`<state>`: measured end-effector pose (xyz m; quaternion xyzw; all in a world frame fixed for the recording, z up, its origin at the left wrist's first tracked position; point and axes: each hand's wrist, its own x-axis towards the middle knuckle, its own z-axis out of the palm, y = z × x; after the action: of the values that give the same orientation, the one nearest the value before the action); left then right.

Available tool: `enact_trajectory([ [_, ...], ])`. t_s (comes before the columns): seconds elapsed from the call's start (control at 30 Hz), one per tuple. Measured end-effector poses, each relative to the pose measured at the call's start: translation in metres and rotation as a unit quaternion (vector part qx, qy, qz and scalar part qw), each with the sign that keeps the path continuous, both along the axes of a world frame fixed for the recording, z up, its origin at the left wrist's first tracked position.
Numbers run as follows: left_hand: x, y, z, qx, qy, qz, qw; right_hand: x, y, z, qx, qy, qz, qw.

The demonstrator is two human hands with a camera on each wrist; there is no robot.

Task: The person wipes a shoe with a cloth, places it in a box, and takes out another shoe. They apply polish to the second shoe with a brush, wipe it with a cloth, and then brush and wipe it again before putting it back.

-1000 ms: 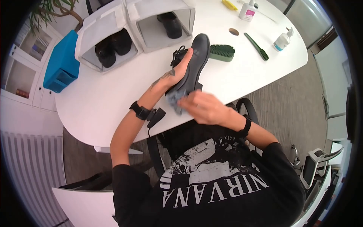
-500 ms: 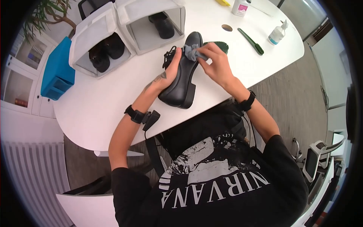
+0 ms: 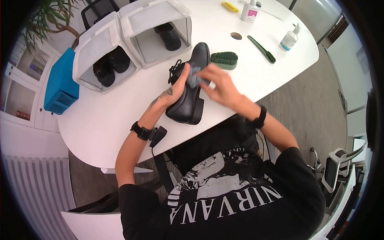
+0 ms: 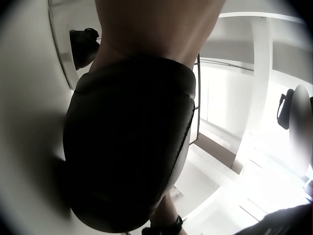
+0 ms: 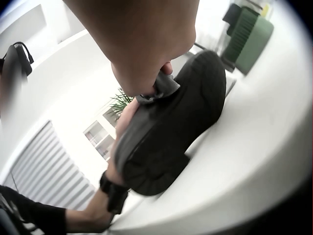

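A black leather lace-up shoe [image 3: 185,105] lies tilted on its side, toe pointing away from the person, its sole turned to the right. My left hand [image 3: 176,89] holds it from the lace side, thumb up along the upper and the other fingers hidden. In the left wrist view the dark heel end of the shoe [image 4: 129,147] covers most of that hand's work. Between the fingers of my right hand [image 3: 219,86] is a bunched grey cloth [image 3: 193,77], pressed to the shoe's side around its middle. The right wrist view shows the cloth [image 5: 166,87] against the upper, above the sole.
Beyond the toe lies a green shoe brush [image 3: 225,60], with a thin green brush [image 3: 262,49] farther right. Two bottles, a pump one [image 3: 289,39] and a white one [image 3: 250,12], stand at the back. Fabric shoe boxes [image 3: 140,50] and a blue box [image 3: 62,86] are at left.
My right hand took the cloth from the heel end up toward the toe, then back down to the shoe's middle. The left hand keeps its hold on the shoe.
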<state>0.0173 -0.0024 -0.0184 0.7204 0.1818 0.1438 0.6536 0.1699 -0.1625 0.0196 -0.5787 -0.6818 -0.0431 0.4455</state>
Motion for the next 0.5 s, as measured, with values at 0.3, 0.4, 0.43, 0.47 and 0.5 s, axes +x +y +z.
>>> enact_trajectory([
  [0.3,0.004,-0.028,0.034,0.081,0.087,-0.055,0.991,0.04,0.035,0.009,-0.066,-0.023,-0.048,0.996],
  [0.4,0.003,-0.027,0.027,0.098,0.166,-0.083,0.978,0.078,0.05,0.01,-0.061,-0.124,-0.087,0.987],
  [0.43,-0.002,-0.023,0.022,0.155,0.146,-0.122,0.97,0.084,0.056,0.019,-0.07,-0.137,-0.108,0.982],
  [0.47,-0.006,-0.023,0.019,0.13,0.154,-0.109,0.973,0.087,0.062,0.02,-0.069,-0.122,-0.105,0.985],
  [0.5,-0.003,-0.021,0.019,0.113,0.155,-0.093,0.977,0.092,0.068,0.027,-0.061,-0.115,-0.103,0.986],
])
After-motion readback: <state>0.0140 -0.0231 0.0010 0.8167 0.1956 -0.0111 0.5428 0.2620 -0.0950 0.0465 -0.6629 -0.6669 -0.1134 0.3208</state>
